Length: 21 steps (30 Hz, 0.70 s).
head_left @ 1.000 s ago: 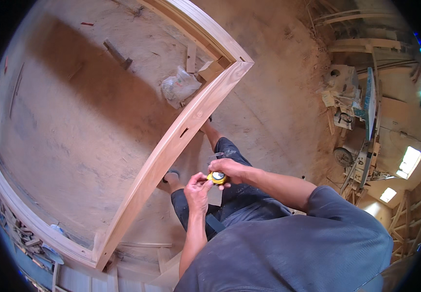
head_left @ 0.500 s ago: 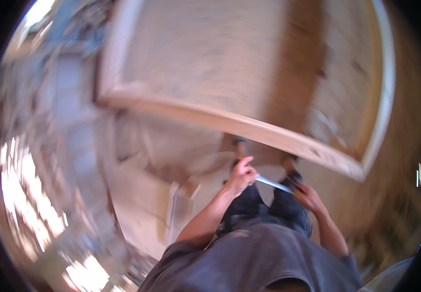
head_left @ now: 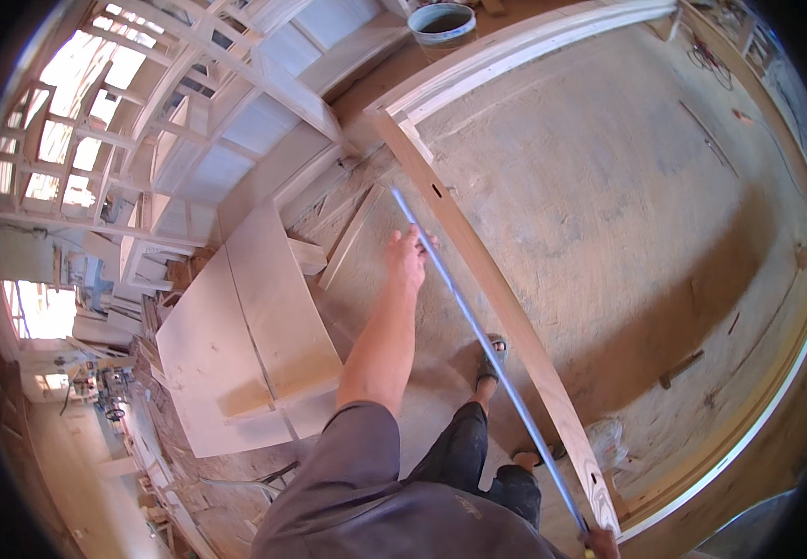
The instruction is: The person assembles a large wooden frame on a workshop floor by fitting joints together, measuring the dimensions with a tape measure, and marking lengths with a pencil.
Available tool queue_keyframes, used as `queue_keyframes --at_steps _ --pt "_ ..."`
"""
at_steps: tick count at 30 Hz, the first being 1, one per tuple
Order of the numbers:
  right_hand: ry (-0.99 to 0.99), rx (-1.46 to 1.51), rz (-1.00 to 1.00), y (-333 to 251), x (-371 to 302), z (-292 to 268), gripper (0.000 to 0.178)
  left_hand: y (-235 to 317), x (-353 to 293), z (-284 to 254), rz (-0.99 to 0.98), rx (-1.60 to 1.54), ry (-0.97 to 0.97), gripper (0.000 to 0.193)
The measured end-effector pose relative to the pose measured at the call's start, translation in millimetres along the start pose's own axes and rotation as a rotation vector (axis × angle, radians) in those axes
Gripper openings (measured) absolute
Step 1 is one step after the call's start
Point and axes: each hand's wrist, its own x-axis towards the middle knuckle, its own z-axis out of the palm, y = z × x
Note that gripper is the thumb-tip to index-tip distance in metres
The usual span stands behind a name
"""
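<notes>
A long, thin, bluish-white tape measure blade (head_left: 483, 328) is stretched out straight beside the near rail (head_left: 506, 303) of a large wooden frame. My left hand (head_left: 407, 261) is closed around the blade near its far end, and a short length sticks out beyond my fingers. At the lower edge of the view, my right hand (head_left: 601, 542) grips the other end of the tape, close to the rail's near corner. A small yellow bit shows there; the rest of the case is hidden. Dark slots are cut in the rail near both its ends.
Pale boards (head_left: 254, 345) lie to the left, with loose wood strips (head_left: 352, 238) beside them. A bucket (head_left: 442, 28) stands beyond the frame. Slatted wooden frames (head_left: 198, 102) rise at the upper left. Inside the frame is dusty floor with scraps and a plastic bag (head_left: 607, 443).
My hands have moved far apart, and the tape has gone from a short piece to a long stretch. My view has turned, so the frame's rail now runs diagonally beside the tape.
</notes>
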Motion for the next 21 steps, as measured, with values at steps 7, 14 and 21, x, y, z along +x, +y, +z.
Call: queue_keyframes --at_steps 7,14,21 --pt "0.379 0.329 -0.322 -432.3 107.6 -118.5 0.032 -30.8 -50.7 -77.4 -0.188 0.387 0.086 0.091" --pt "0.496 0.385 -0.304 -481.6 187.1 -131.0 0.024 -68.6 -154.0 -242.1 -0.410 0.502 0.213 0.083" --pt "0.378 0.391 -0.243 -486.5 138.3 -131.5 0.031 -106.5 -277.5 -355.4 -0.362 0.831 0.381 0.074"
